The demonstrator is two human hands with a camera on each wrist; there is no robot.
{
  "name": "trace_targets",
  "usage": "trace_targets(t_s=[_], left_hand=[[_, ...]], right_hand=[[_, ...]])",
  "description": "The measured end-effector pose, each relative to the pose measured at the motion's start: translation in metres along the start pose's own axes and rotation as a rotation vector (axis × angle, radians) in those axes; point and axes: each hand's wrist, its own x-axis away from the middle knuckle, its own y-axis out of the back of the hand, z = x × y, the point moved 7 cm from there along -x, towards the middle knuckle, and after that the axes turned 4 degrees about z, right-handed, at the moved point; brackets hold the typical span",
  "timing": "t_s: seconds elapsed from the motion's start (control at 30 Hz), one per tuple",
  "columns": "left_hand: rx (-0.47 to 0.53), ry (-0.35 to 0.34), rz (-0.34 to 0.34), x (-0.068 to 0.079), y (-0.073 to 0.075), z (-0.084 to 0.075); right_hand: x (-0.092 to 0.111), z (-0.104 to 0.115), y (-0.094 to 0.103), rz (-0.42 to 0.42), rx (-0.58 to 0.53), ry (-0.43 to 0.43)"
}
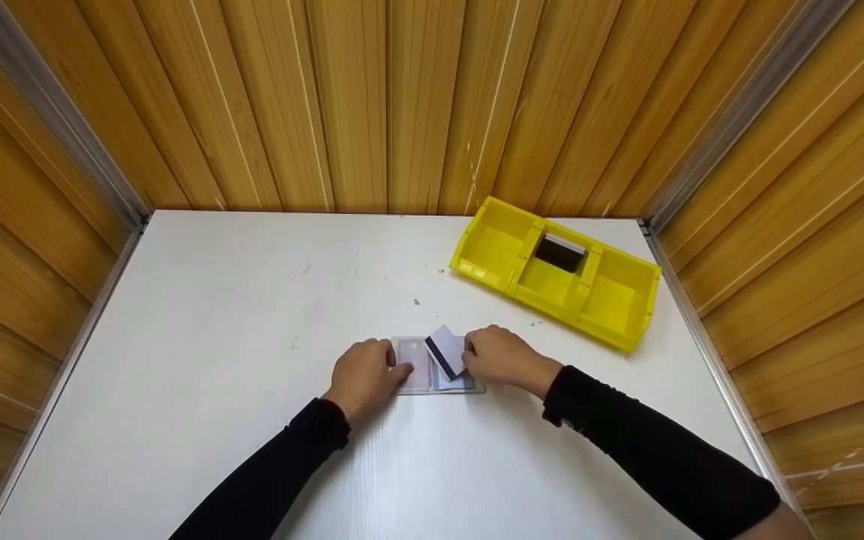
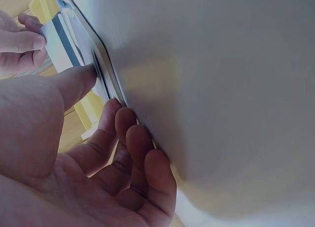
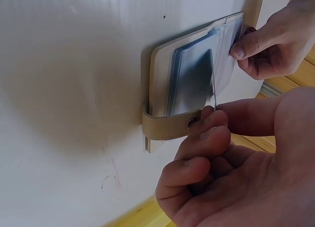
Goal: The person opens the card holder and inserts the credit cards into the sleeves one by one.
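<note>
An opened card holder [image 1: 415,366] with clear plastic sleeves lies on the white table in the head view. My left hand [image 1: 364,376] grips its left edge, thumb on the clear page and fingers along the rim, as the left wrist view shows. Between thumb and fingertips my right hand [image 1: 503,356] pinches a white card [image 1: 443,346] with a black stripe. The card is tilted above the right-hand sleeves; in the right wrist view it appears almost edge-on. A beige strap [image 3: 167,127] with a metal snap sticks out from the holder's side. Whether the card's lower edge enters a sleeve, I cannot tell.
A yellow three-compartment tray [image 1: 514,289] stands at an angle toward the back right of the table. Its middle compartment holds a stack of cards [image 1: 561,253] with a dark face. Wood-patterned panels [image 1: 417,105] enclose the table [image 1: 237,300] at the back and both sides.
</note>
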Motion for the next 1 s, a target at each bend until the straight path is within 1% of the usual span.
trace_targets(t_s=[0.2,0.57,0.87,1.0], left_hand=[[-0.016,0.012,0.011,0.0,0.0,0.0],[-0.009,0.012,0.014,-0.001,-0.001,0.0],[-0.001,0.01,0.012,-0.001,0.0,0.001],[-0.009,0.002,0.004,-0.001,0.0,0.0]], right_hand=[[0.001,0.005,-0.001,0.019,-0.028,0.024],[0.0,0.009,-0.003,0.034,-0.028,0.029],[-0.002,0.012,-0.007,0.057,0.006,0.044],[-0.004,0.012,-0.009,0.054,0.026,0.046]])
